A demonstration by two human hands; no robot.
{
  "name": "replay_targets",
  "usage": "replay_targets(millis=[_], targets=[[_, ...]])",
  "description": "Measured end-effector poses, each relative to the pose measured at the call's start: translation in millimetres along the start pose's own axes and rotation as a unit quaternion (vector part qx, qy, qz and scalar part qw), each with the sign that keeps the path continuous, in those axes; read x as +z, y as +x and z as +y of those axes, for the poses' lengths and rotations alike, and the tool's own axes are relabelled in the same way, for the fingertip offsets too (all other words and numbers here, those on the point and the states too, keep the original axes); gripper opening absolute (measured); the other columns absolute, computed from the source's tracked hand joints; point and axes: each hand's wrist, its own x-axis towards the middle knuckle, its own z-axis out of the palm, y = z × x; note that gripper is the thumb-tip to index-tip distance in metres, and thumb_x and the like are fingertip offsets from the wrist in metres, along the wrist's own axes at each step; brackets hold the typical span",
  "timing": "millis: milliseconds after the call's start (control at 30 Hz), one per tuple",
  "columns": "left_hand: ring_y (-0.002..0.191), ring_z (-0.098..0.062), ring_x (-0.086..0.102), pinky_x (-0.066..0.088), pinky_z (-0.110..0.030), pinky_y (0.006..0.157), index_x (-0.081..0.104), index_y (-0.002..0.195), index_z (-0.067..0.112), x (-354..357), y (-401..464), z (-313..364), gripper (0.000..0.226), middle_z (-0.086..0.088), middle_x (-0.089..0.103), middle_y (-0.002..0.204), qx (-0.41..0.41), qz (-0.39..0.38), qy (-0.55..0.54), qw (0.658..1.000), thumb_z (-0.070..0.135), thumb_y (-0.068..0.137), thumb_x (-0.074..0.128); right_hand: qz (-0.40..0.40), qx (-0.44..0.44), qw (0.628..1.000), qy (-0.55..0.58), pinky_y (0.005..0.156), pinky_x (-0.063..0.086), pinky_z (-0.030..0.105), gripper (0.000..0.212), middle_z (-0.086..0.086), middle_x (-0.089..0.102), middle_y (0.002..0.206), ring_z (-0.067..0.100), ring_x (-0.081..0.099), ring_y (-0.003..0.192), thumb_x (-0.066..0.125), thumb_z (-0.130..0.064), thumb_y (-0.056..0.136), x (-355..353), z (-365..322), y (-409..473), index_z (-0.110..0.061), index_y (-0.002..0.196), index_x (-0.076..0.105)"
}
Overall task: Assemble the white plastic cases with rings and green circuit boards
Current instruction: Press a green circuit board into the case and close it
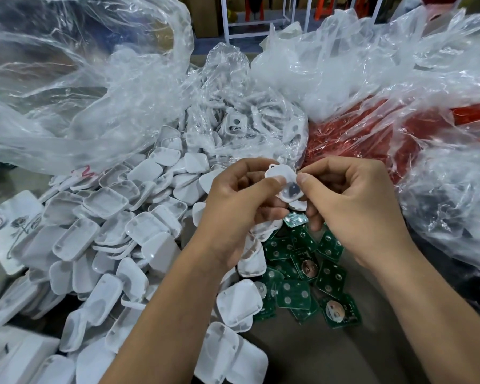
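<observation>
I've got both hands up over the table, working one white case (pixel 284 184) between them. Left hand (pixel 241 203) pinches it w/ thumb on top edge, fingers curled under, prob. to keep the open side facing me. Right hand (pixel 349 206) pinches the opposite edge, thumb tip right at the rim, looks like it's seating smth inside; there's a dark round part in the case, can't tell if that's the ring or part of a board. Right hand's lower fingers are curled near a green board (pixel 295 219), can't tell if they hold it.

Supplies sit close so I reach w/o moving: pile of empty cases (pixel 108 231) spills to the left, green circuit boards (pixel 305 275) heaped just below my hands. Clear bag (pixel 247 115) behind holds more white parts, red stuff in another bag (pixel 372 128) to the right. I'd guess this unit is mid-assembly, not closed yet.
</observation>
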Motion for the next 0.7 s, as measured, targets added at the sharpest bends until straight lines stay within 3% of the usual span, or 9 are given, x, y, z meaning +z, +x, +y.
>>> replay_targets(millis=[167,233,333,433,500,567,633,700], targets=[[0.062,-0.013,0.065,0.059,-0.022,0.062,0.070,0.123,0.004,-0.8,-2.4,6.4,0.038,-0.004,0.068,0.078,-0.074,-0.084,-0.078,0.991,-0.001,0.086,0.069,-0.003,-0.024,0.999,-0.025,0.038,0.045,0.024,0.016,-0.003,0.068,0.054,0.016,0.057,0.034,0.076,-0.021,0.094,-9.5,-6.0,3.0,-0.027,0.079,0.079],[0.065,-0.012,0.069,0.061,-0.022,0.065,0.069,0.126,0.006,-0.6,-5.0,8.3,0.046,-0.004,0.073,0.084,-0.090,-0.125,-0.098,0.983,0.001,0.080,0.070,-0.017,-0.032,0.999,-0.011,0.037,0.043,0.023,0.014,0.001,0.067,0.053,0.016,0.054,0.033,0.077,-0.021,0.093,-14.5,-8.2,4.3,-0.027,0.081,0.079],[0.071,-0.013,0.074,0.061,-0.022,0.067,0.073,0.119,0.007,-1.1,-6.9,9.3,0.042,-0.007,0.077,0.091,-0.102,-0.155,-0.134,0.973,-0.001,0.077,0.070,-0.039,-0.039,0.998,0.033,0.037,0.040,0.022,0.012,0.006,0.065,0.053,0.017,0.052,0.035,0.078,-0.016,0.093,-18.7,-9.2,5.5,-0.020,0.081,0.079],[0.083,-0.019,0.077,0.062,-0.024,0.071,0.080,0.106,0.008,-1.5,-7.0,8.9,0.036,-0.012,0.078,0.098,-0.108,-0.161,-0.159,0.968,-0.001,0.071,0.076,-0.046,-0.062,0.997,0.031,0.040,0.041,0.022,0.013,0.000,0.065,0.056,0.011,0.054,0.041,0.076,-0.014,0.095,-20.3,-11.4,5.2,-0.018,0.082,0.076],[0.091,-0.023,0.078,0.063,-0.026,0.072,0.082,0.102,0.009,-1.5,-6.8,8.7,0.035,-0.014,0.078,0.102,-0.110,-0.167,-0.170,0.965,0.002,0.067,0.079,-0.040,-0.103,0.994,0.007,0.050,0.050,0.030,0.009,-0.004,0.070,0.070,0.013,0.064,0.058,0.073,-0.018,0.098,-20.7,-14.8,4.4,-0.019,0.090,0.077],[0.096,-0.027,0.077,0.063,-0.026,0.074,0.082,0.101,0.008,-1.8,-5.6,8.8,0.033,-0.017,0.077,0.106,-0.110,-0.170,-0.177,0.963,-0.001,0.069,0.083,-0.041,-0.151,0.987,-0.030,0.073,0.058,0.032,0.014,-0.001,0.072,0.095,0.018,0.069,0.087,0.066,-0.022,0.101,-21.9,-17.8,4.7,-0.019,0.104,0.079],[0.095,-0.027,0.077,0.063,-0.026,0.074,0.081,0.099,0.007,-1.7,-5.1,10.1,0.033,-0.018,0.077,0.105,-0.112,-0.170,-0.192,0.960,0.002,0.067,0.083,-0.068,-0.186,0.978,-0.059,0.089,0.053,0.028,0.020,0.003,0.067,0.114,0.020,0.063,0.107,0.063,-0.022,0.101,-21.9,-19.2,4.7,-0.019,0.113,0.079],[0.090,-0.025,0.078,0.063,-0.026,0.072,0.081,0.096,0.006,-1.7,-4.3,10.7,0.032,-0.017,0.077,0.100,-0.112,-0.166,-0.206,0.958,0.002,0.064,0.082,-0.083,-0.207,0.970,-0.097,0.092,0.044,0.019,0.022,0.002,0.065,0.121,0.020,0.057,0.111,0.063,-0.022,0.100,-20.1,-20.2,4.0,-0.022,0.114,0.079]])
